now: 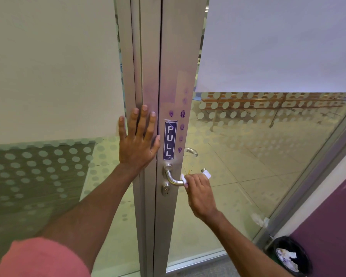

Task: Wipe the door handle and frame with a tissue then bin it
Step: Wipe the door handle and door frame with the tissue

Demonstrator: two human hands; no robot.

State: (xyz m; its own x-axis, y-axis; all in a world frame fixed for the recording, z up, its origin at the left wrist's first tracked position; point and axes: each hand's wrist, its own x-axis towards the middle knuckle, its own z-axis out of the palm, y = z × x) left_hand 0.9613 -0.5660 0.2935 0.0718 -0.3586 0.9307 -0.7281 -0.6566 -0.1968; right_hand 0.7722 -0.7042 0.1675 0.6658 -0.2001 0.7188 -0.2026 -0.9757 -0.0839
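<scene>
While pressed flat against the brushed-aluminium door frame, left hand fully open, fingers spread and pointing up, holding nothing. Right hand curled shut around the curved satin-steel lever door handle, with a folded white tissue pinched between palm and lever, its ends showing at both sides of the fist. Just above the handle, a dark blue "PULL" sticker beside purple ink smudges. Below the lever, a round keyhole cylinder. At lower right on the floor, a round black-lined waste bin holding crumpled white paper, well apart from the handle. Another crumpled scrap against the glass panel's base.
</scene>
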